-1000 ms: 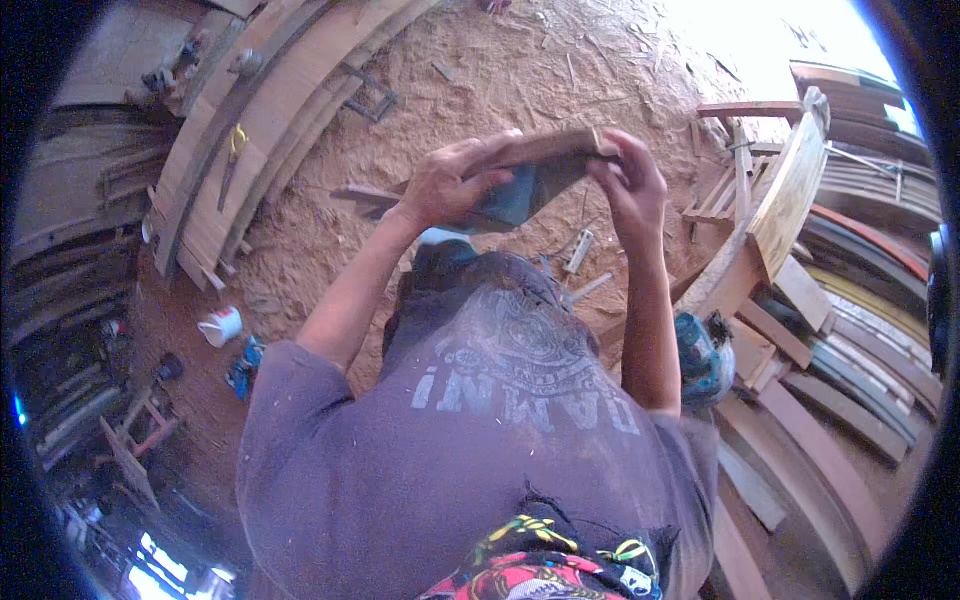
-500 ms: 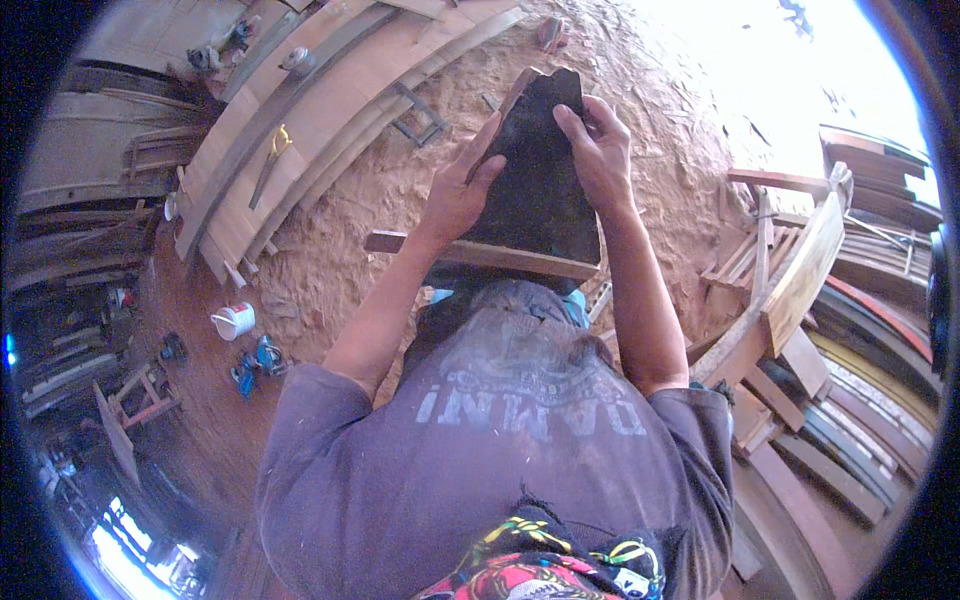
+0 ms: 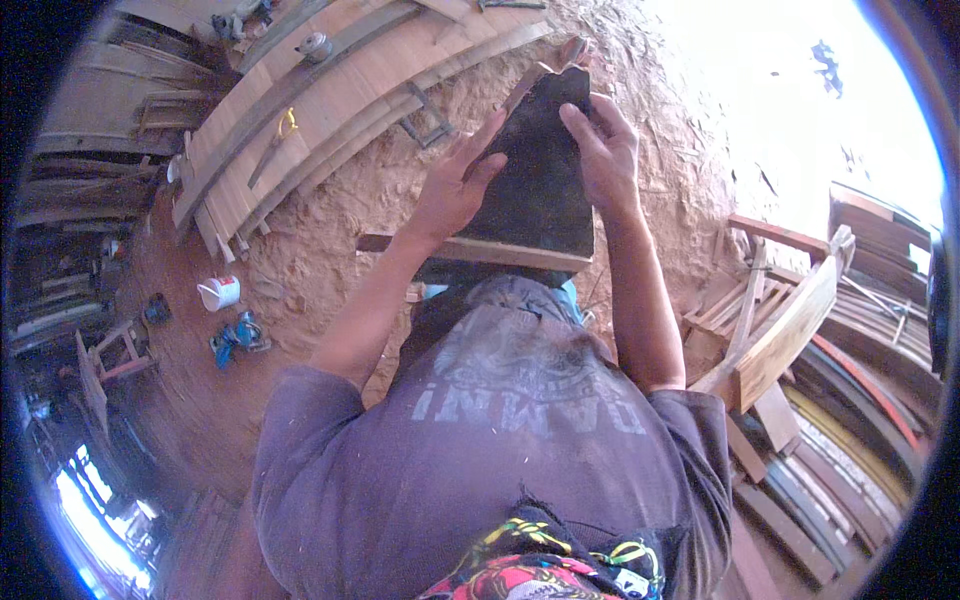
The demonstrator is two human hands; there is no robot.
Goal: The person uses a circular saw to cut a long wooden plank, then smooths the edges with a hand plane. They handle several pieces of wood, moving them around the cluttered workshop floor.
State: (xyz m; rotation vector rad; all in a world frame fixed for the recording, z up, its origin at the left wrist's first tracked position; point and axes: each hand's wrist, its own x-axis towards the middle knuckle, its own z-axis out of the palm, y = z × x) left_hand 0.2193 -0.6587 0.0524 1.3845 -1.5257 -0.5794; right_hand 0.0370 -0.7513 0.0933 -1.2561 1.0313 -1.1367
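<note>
Board [image 3: 540, 170] dark, held up at 12 o'clock over sawdust floor [image 3: 330, 250]. Left hand [image 3: 455, 190] and right hand [image 3: 600, 150] press its edges, fingers spread. Risk: loose flat grip, board slips, drops onto legs.

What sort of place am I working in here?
Likely a woodworking yard or carpentry shed: sawdust floor, stacked curved planks, timber offcuts, and a dark wooden board held by both hands.

We see a floor [image 3: 330, 250] covered in pale sawdust. On it lie long wooden planks [image 3: 300, 110] side by side at the upper left, a white cup [image 3: 220, 292] and a blue power tool [image 3: 238, 338] to the left, and stacked boards [image 3: 800, 330] at the right.
</note>
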